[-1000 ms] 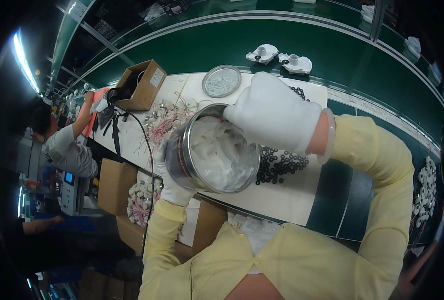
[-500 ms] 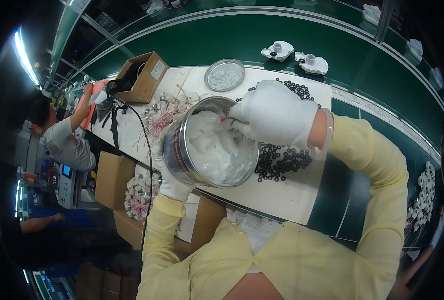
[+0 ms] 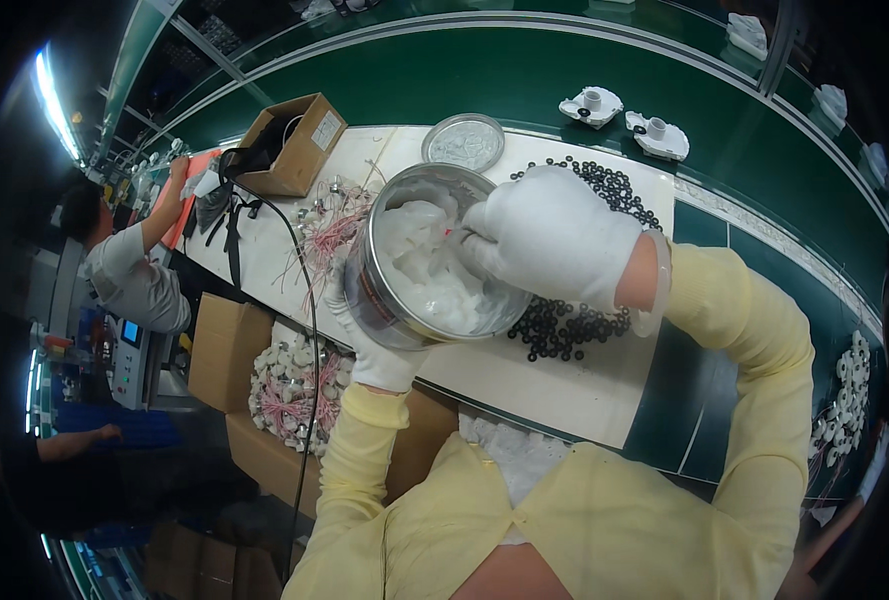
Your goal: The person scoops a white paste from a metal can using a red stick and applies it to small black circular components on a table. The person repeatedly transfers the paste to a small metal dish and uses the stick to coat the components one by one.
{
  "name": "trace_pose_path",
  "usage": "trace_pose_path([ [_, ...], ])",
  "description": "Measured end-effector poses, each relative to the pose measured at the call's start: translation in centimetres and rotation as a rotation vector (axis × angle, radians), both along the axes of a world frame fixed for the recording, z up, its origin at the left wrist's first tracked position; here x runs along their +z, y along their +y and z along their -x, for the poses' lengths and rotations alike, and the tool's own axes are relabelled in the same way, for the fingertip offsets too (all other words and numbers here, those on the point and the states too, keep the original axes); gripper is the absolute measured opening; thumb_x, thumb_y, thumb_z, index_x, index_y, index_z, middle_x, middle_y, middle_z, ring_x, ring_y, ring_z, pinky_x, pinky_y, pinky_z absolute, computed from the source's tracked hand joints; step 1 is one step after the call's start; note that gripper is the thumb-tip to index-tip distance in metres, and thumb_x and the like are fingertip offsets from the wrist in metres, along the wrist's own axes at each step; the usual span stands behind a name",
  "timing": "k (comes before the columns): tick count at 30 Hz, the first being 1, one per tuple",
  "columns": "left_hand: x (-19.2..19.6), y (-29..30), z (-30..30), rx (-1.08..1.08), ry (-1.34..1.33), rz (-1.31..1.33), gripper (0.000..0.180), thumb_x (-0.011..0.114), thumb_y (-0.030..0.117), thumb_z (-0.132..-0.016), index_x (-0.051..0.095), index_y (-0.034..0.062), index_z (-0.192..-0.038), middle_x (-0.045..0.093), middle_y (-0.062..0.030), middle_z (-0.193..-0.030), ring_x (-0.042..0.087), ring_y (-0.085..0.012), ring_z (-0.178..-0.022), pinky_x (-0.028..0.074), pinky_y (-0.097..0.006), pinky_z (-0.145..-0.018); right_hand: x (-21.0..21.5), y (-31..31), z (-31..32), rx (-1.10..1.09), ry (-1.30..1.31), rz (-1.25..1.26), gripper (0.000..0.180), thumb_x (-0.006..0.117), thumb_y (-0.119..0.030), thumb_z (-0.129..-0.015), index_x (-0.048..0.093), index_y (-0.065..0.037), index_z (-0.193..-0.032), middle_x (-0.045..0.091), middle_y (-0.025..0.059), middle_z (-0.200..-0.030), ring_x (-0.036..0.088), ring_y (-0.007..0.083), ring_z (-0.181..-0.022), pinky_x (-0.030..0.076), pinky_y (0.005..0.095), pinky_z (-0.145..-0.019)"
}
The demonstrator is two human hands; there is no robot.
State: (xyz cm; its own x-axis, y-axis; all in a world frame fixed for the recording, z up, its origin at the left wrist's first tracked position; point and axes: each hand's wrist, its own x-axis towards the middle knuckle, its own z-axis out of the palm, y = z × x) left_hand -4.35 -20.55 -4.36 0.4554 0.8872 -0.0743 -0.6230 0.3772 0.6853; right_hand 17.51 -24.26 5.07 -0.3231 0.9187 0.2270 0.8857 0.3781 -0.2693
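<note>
My left hand [image 3: 382, 362], in a white glove, grips the outer wall of a round metal can [image 3: 366, 300] from its left and lower side. The can is tilted so its mouth shows, and whitish translucent grease [image 3: 426, 262] lines it. My right hand [image 3: 561, 235], also gloved, reaches over the right rim with its fingers closed inside the mouth. A small red spot shows at those fingertips; what they hold is mostly hidden. Small black rings [image 3: 554, 328] lie scattered on the table to the right of the can.
A round lid [image 3: 462, 143] lies behind the can. White housings [image 3: 657, 138] sit on the green surface beyond. Wired parts [image 3: 336, 222] and an open carton [image 3: 289, 150] are at left; another carton [image 3: 226, 350] stands below. A black cable hangs near my left arm. A co-worker [image 3: 134, 275] sits far left.
The can has moved away from me and slightly right, with my left hand around it. My right fingers remain in its mouth. The white housings have shifted right along the green surface.
</note>
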Motion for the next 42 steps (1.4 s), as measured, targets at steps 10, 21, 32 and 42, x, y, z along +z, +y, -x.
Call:
trace_pose_path([
  [10, -0.4, -0.2, 0.1, -0.077, -0.192, 0.070, 0.091, 0.045, 0.079, -0.084, 0.041, 0.0196, -0.152, 0.039, -0.0135, -0.156, 0.037, -0.0362, -0.140, 0.031, -0.056, -0.116, 1.0, 0.3, 0.3, -0.028, 0.293, 0.249, 0.028, 0.061, -0.028, -0.093, 0.074, -0.004, -0.102, 0.070, 0.0185, -0.077, 0.069, 0.0340, -0.072, 0.055, 0.0399, -0.073],
  [21, -0.8, 0.2, 0.5, 0.098, -0.062, 0.000, 0.082, 0.045, 0.073, -0.090, 0.045, 0.0155, -0.148, 0.045, -0.0114, -0.150, 0.043, -0.0330, -0.137, 0.034, -0.053, -0.115, 0.3, -0.2, -0.4, -0.019, 0.643, 0.329, 0.034, 0.059, -0.028, -0.096, 0.072, 0.003, -0.102, 0.071, 0.0224, -0.084, 0.069, 0.0339, -0.076, 0.055, 0.0392, -0.075],
  [32, -2.6, 0.8, 0.8, 0.089, 0.082, -0.169, 0.074, 0.042, 0.064, -0.093, 0.040, 0.0150, -0.149, 0.044, -0.0100, -0.149, 0.042, -0.0289, -0.136, 0.033, -0.048, -0.115, 1.1, -1.8, -0.5, 0.013, 0.701, 0.227, 0.033, 0.059, -0.028, -0.095, 0.073, 0.002, -0.102, 0.070, 0.0214, -0.080, 0.069, 0.0352, -0.075, 0.055, 0.0392, -0.073],
  [42, -1.9, -0.4, 0.7, 0.028, 0.145, -0.244, 0.082, 0.031, 0.074, -0.095, 0.034, 0.0190, -0.155, 0.038, -0.0081, -0.155, 0.034, -0.0289, -0.142, 0.026, -0.049, -0.120, 2.0, -3.6, -3.4, -0.014, 0.407, -0.201, 0.018, 0.068, -0.022, -0.085, 0.076, -0.008, -0.094, 0.067, 0.0145, -0.071, 0.066, 0.0319, -0.066, 0.053, 0.0394, -0.063],
])
